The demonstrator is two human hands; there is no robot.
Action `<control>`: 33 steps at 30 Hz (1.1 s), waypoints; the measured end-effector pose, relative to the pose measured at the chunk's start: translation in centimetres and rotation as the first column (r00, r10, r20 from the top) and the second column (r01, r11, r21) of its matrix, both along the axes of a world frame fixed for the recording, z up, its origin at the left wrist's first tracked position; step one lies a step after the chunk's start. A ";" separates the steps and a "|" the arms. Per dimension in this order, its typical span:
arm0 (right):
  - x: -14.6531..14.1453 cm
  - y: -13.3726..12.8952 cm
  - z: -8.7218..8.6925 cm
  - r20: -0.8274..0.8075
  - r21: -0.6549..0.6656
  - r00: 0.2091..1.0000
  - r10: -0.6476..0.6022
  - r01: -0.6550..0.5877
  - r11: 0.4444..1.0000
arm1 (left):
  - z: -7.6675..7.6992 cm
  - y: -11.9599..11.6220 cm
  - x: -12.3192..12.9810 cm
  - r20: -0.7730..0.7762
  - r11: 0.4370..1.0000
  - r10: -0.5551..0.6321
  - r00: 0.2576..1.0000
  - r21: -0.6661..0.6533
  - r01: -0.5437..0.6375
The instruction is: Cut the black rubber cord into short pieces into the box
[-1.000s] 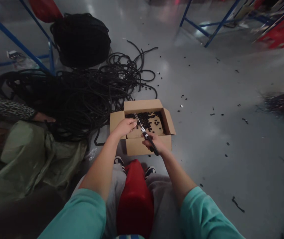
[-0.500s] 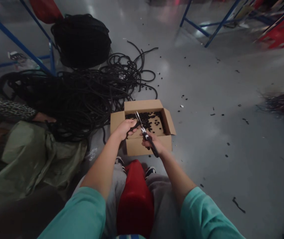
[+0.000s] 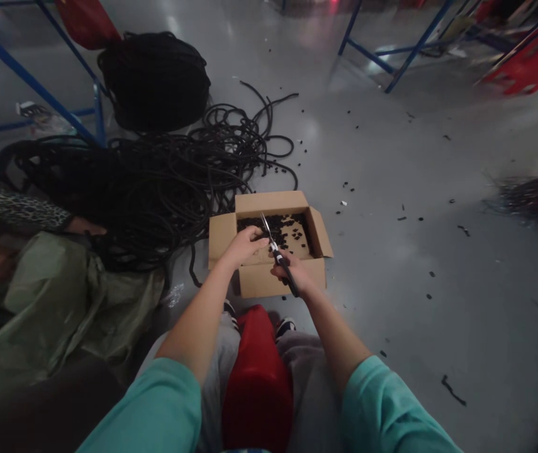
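Fingers on my right hand (image 3: 297, 275) are wrapped round the dark handles of the scissors (image 3: 275, 250), blades aimed away from me over the open cardboard box (image 3: 271, 201). Left hand (image 3: 241, 247) is right beside the blades, fingers loosely curled, can't tell if they're pinching anything. Scissors look light but stiff, so handles only, and keep fingertips off those blades. Black bits (image 3: 274, 224) in the box look featherweight, probably scatter easily. The heap of black cord (image 3: 169, 189) left of the box looks soft and tangly; I'd grab a loose end (image 3: 195, 274). Big coil (image 3: 155, 82) beyond it looks heavy. Awkward stuff: splayed flaps (image 3: 224, 238), plus a co-worker's hand (image 3: 87, 226) at the heap.
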State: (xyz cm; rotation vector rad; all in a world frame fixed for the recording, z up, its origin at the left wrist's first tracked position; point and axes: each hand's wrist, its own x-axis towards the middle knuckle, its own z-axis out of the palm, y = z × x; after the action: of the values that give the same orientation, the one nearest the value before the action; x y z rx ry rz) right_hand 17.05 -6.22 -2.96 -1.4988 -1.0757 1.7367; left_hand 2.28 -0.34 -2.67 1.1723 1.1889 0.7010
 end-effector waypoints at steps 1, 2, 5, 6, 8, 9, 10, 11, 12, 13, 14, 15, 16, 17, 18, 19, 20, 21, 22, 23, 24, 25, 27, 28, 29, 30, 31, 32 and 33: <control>0.0 0.0 0.0 -0.017 -0.004 1.000 0.004 -0.004 1.000 | -0.1 0.0 0.1 -0.039 0.999 0.006 0.999 0.034 -0.005; 0.1 0.0 0.0 -0.035 -0.002 0.999 0.007 -0.007 1.000 | -0.1 0.0 0.1 -0.067 0.998 0.003 0.998 0.056 0.000; 0.2 0.1 0.0 -0.085 0.024 0.996 0.004 -0.002 1.000 | 0.2 0.0 0.2 -0.092 0.997 -0.066 0.994 0.038 0.070; 0.2 0.1 0.1 -0.095 0.031 0.995 0.004 -0.001 1.000 | 0.3 0.0 0.2 -0.084 0.996 -0.090 0.992 0.011 0.091; 0.3 0.2 0.2 -0.107 0.030 0.994 0.013 -0.010 0.999 | 0.6 -0.1 0.2 -0.048 0.994 -0.109 0.993 -0.038 0.107; 0.3 0.2 0.3 -0.110 0.024 0.994 0.020 -0.017 1.000 | 0.7 -0.1 0.2 -0.023 0.993 -0.103 0.994 -0.056 0.102; 0.3 0.2 0.4 -0.108 0.018 0.994 0.026 -0.024 1.000 | 0.7 -0.1 0.2 0.003 0.993 -0.093 0.996 -0.070 0.093; 0.3 0.2 0.5 -0.099 0.015 0.995 0.028 -0.026 1.000 | 0.8 -0.1 0.2 0.026 0.993 -0.081 0.996 -0.082 0.083; 0.3 0.2 0.5 -0.082 0.013 0.996 0.025 -0.024 1.000 | 0.8 -0.2 0.2 0.043 0.993 -0.070 0.997 -0.095 0.074; 0.3 0.2 0.6 -0.061 0.014 0.998 0.017 -0.017 1.000 | 0.8 -0.2 0.2 0.055 0.992 -0.062 0.997 -0.110 0.068; 0.3 0.2 0.7 -0.036 0.012 0.999 0.010 -0.009 1.000 | 0.8 -0.2 0.2 0.062 0.990 -0.056 0.996 -0.125 0.064; 0.2 0.2 0.7 -0.012 0.008 1.000 0.002 -0.002 1.000 | 0.8 -0.2 0.3 0.065 0.988 -0.053 0.996 -0.140 0.061; 0.2 0.2 0.7 0.005 0.000 1.000 -0.005 0.005 1.000 | 0.8 -0.2 0.3 0.066 0.986 -0.050 0.997 -0.154 0.060; 0.2 0.2 0.7 0.014 -0.014 1.000 -0.006 0.006 1.000 | 0.8 -0.2 0.3 0.061 0.984 -0.050 0.997 -0.168 0.060; 0.2 0.2 0.7 0.012 -0.028 1.000 -0.008 0.008 1.000 | 0.8 -0.2 0.3 0.051 0.982 -0.053 0.997 -0.177 0.061; 0.3 0.3 0.7 0.001 -0.047 1.000 -0.007 0.007 0.999 | 0.9 -0.2 0.4 0.034 0.981 -0.058 0.998 -0.181 0.064; 0.3 0.3 0.6 -0.016 -0.063 1.000 -0.008 0.007 0.998 | 1.0 -0.2 0.4 0.013 0.982 -0.065 0.998 -0.178 0.066; 0.4 0.3 0.5 -0.040 -0.076 0.999 -0.008 0.005 0.997 | 1.1 -0.3 0.5 -0.011 0.983 -0.072 0.997 -0.168 0.069; 0.4 0.3 0.5 -0.066 -0.085 0.998 -0.008 0.002 0.996 | 1.2 -0.3 0.5 -0.032 0.986 -0.078 0.996 -0.153 0.072; 0.5 0.3 0.4 -0.093 -0.088 0.996 -0.009 0.001 0.996 | 1.3 -0.3 0.5 -0.050 0.988 -0.084 0.995 -0.137 0.077; 0.6 0.3 0.4 -0.119 -0.089 0.993 -0.010 -0.001 0.996 | 1.3 -0.3 0.6 -0.063 0.989 -0.090 0.994 -0.122 0.082; 0.6 0.3 0.3 -0.142 -0.090 0.990 -0.011 -0.001 0.996 | 1.3 -0.2 0.6 -0.073 0.990 -0.096 0.993 -0.109 0.088; 0.7 0.2 0.2 -0.171 -0.097 0.985 -0.018 0.001 0.995 | 1.1 -0.2 0.6 -0.093 0.991 -0.107 0.990 -0.089 0.099; 0.7 0.2 0.3 -0.178 -0.104 0.984 -0.021 0.002 0.995 | 0.9 -0.1 0.5 -0.103 0.991 -0.112 0.988 -0.078 0.104; 0.7 0.2 0.3 -0.183 -0.114 0.983 -0.026 0.005 0.994 | 0.7 0.0 0.5 -0.114 0.992 -0.115 0.987 -0.064 0.108; 0.7 0.1 0.3 -0.188 -0.122 0.982 -0.035 0.012 0.992 | 0.4 0.1 0.4 -0.127 0.993 -0.117 0.985 -0.048 0.111; 0.6 0.1 0.4 -0.192 -0.128 0.980 -0.045 0.020 0.992 | 0.1 0.1 0.3 -0.139 0.993 -0.119 0.983 -0.024 0.117; 0.6 0.1 0.4 -0.194 -0.130 0.979 -0.056 0.031 0.991 | -0.3 0.2 0.2 -0.158 0.993 -0.115 0.981 0.007 0.118; 0.5 0.1 0.4 -0.190 -0.129 0.979 -0.070 0.046 0.991 | -0.6 0.3 0.2 -0.177 0.991 -0.123 0.977 0.028 0.130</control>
State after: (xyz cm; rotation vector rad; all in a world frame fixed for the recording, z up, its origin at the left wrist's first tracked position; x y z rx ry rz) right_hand 17.57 -6.10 -2.51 -1.3844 -0.8302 1.8937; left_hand 2.44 -0.04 -3.23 1.3522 1.2385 0.5357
